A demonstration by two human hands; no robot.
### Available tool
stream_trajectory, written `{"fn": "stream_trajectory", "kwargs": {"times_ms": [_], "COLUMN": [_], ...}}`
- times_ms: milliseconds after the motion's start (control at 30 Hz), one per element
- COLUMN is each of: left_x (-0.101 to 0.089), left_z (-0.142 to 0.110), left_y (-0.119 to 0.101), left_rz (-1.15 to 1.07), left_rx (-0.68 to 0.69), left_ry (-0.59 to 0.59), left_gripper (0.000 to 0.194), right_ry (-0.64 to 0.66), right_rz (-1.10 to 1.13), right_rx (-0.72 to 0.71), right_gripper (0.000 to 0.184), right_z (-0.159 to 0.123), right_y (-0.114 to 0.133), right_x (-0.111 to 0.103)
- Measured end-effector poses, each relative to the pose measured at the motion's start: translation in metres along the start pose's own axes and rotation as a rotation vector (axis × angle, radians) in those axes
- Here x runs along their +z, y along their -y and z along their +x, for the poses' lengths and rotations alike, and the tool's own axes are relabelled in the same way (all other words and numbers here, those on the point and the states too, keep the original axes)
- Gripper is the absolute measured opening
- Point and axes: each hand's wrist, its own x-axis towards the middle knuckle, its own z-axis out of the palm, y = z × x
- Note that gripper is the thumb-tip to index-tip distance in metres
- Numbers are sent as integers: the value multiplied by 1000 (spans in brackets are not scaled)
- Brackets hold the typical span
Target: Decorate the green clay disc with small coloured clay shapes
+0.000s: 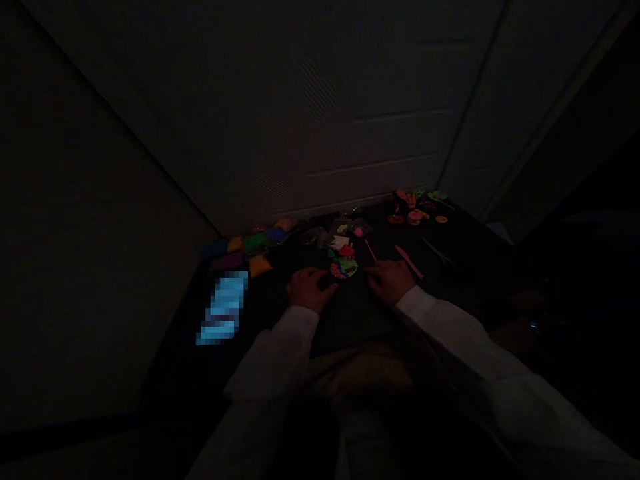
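Note:
In the dim head view, my left hand (pixel 309 291) rests on the dark tabletop with thumb and fingers apart, holding nothing visible. Just beyond its thumb lies a round green clay-like piece (pixel 347 269) decorated with pink bits, a blue strip and a brown patch. Right of that piece, my right hand (pixel 389 280) has its fingers curled together; what they hold, if anything, is hidden in shadow. A thin pink modelling tool (pixel 369 250) reaches down to its knuckles, and I cannot tell whether they touch. Farther right lies a pink plastic knife (pixel 409 261).
Several coloured packets (pixel 256 241) crowd the back left. A glowing, pixelated blue rectangle (pixel 223 309) lies at the left. Small colourful clay-like figures (pixel 414 217) stand at the back right, near a yellow disc (pixel 441 219). A pale panelled wall (pixel 370 147) bounds the table behind.

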Motion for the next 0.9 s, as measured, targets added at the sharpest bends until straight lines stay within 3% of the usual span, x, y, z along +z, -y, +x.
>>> {"fn": "stream_trajectory", "kwargs": {"times_ms": [267, 467, 667, 900], "left_x": [10, -8, -15, -5], "left_z": [7, 26, 62, 76], "left_y": [4, 2, -21, -24], "left_rz": [-19, -60, -99, -120], "left_rx": [-18, 12, 68, 114], "left_ry": [-19, -85, -130, -67], "left_gripper": [33, 29, 24, 22], "right_ry": [-2, -80, -96, -91], "right_rz": [14, 107, 214, 303], "right_rx": [42, 34, -85, -174], "right_gripper": [30, 31, 27, 27], "right_z": [17, 43, 85, 90], "right_y": [-2, -25, -33, -30], "right_x": [1, -7, -11, -5]}}
